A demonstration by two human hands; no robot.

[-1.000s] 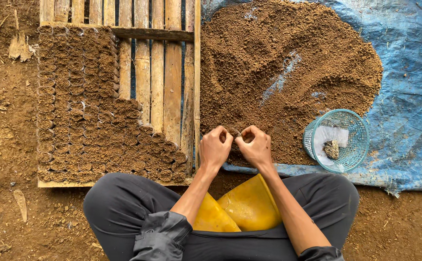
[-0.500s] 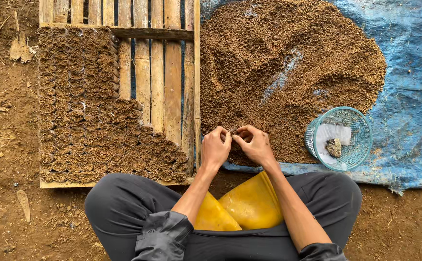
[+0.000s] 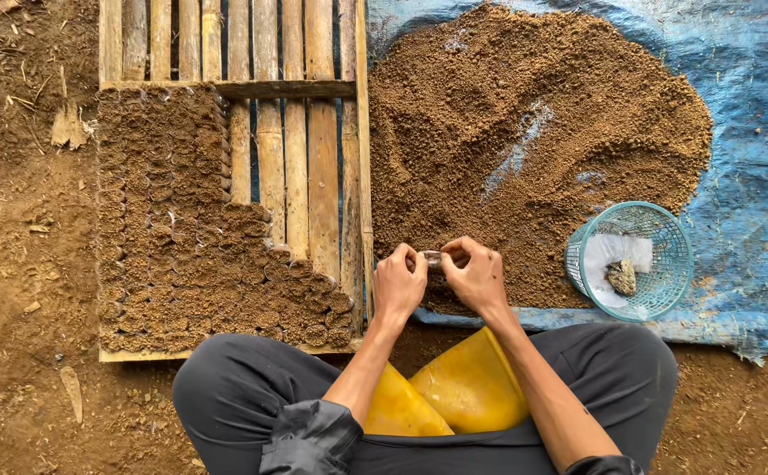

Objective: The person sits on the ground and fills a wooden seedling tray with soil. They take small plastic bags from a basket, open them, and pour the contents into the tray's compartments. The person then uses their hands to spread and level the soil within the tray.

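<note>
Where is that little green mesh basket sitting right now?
In the head view, the green mesh basket sits on the blue tarp at the right edge of the soil pile, off to the right of the person's right hand.

hands: 2, lower centre | soil heaps: 1, upper right | blue tarps: 1, right | mesh baskets: 1, right | slatted wooden trays: 1, upper left | yellow boots: 2, bottom centre | filled soil pots: too many to count, left

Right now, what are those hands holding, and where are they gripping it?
A small clear bag, pinched at its two ends: left hand on one, right hand on the other.
</note>
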